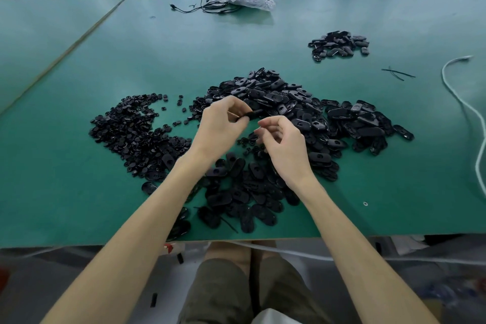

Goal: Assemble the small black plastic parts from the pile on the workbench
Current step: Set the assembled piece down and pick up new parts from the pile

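On the left part of the green workbench (65, 192) lies a flat pile of small round black parts (136, 134). Just right of it, the left hand (223, 126) is raised over the table. Its thumb and curled fingers pinch one black part (247, 116), which points toward the right hand. Behind and under both hands spreads the big pile of oval black parts (302, 113), reaching down to the near edge of the table.

The right hand (285, 147) is close to the left one but does not touch it. Its fingers are curled with the thumb near the fingertips, and I cannot tell if a small piece is between them.

Further right and farther away sits a separate small heap of oval parts (339, 45). Right of it lie two thin black ties (397, 73), crossed, and a white cable (460, 102) runs along the right edge.
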Available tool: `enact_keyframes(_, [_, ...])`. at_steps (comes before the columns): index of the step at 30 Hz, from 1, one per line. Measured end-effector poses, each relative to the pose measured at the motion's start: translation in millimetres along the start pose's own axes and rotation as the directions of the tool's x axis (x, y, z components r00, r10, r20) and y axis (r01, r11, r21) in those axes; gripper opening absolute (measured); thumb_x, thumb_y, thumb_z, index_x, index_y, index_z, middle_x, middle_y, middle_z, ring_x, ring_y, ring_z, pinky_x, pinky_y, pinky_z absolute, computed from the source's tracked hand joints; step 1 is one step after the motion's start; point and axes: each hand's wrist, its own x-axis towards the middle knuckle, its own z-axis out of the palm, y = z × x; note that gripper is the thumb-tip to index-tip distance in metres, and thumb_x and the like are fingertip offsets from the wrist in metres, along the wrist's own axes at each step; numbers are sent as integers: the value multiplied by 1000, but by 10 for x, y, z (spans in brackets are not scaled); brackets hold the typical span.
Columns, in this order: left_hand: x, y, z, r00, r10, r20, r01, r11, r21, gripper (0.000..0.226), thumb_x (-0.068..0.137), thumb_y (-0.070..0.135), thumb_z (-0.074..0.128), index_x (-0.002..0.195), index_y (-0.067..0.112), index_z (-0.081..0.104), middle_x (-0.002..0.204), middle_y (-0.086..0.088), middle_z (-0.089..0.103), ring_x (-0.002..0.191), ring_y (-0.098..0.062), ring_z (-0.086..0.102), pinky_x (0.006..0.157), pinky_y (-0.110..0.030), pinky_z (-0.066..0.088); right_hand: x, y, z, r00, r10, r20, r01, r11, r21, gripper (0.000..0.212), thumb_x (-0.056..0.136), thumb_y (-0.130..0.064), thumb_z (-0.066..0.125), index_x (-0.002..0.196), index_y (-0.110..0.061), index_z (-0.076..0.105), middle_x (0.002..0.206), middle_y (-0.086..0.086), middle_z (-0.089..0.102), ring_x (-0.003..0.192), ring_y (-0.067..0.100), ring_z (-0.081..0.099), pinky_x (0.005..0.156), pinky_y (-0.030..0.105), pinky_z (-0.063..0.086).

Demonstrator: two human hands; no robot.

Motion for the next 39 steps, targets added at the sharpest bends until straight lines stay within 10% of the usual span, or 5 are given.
enact_keyframes(9, [302, 757, 436, 967, 118, 224, -110, 993, -45, 12, 91, 14, 76, 100, 19, 80, 88, 7, 73, 79, 1, 65, 69, -5, 47, 27, -18, -42, 997, 62, 37, -57, 991, -123, 21, 96, 0, 56, 83, -17, 58, 69, 0, 60, 57, 0, 51, 51, 13, 37])
enact_keyframes(15, [390, 1096, 873, 940, 104, 325, -51, 985, -166, 15, 92, 7, 74, 108, 7, 75, 89, -4, 77, 68, -7, 70, 66, -20, 58, -32, -53, -60, 996, -10, 85, -4, 987, 164, 19, 106, 12, 42, 118, 22, 52, 89, 23, 49, 72, 29, 52, 63, 30, 50])
enact_keyframes(22, [291, 997, 857, 947, 41, 317, 63, 948, -311, 36, 101, -3, 54, 135, 3, 64, 128, -12, 70, 91, -20, 77, 69, -32, 64, -60, 77, -71, 986, 37, 161, -10, 985, -169, 32, 100, 13, 53, 132, 10, 60, 101, -7, 54, 80, -10, 46, 75, 0, 40])
enact_keyframes(27, [262, 790, 475, 979, 4, 205, 75, 923, -376, 25, 101, -4, 54, 117, 5, 72, 108, -6, 77, 85, -18, 78, 74, -37, 64, 18, -44, -3, 994, 1, 113, 24, 976, -217, 35, 92, 2, 66, 78, -26, 51, 73, -8, 52, 60, -1, 48, 56, 12, 37])
enact_keyframes(39, [88, -360, -230, 987, -101, 127, 52, 939, 339, 23, 99, 7, 64, 119, 14, 72, 115, -3, 65, 98, -16, 62, 97, -31, 51, 12, -24, 49, 988, -80, 130, 136, 848, -512, 46, 98, -27, 72, 141, -14, 63, 148, -3, 54, 142, 20, 29, 113, 28, 20])
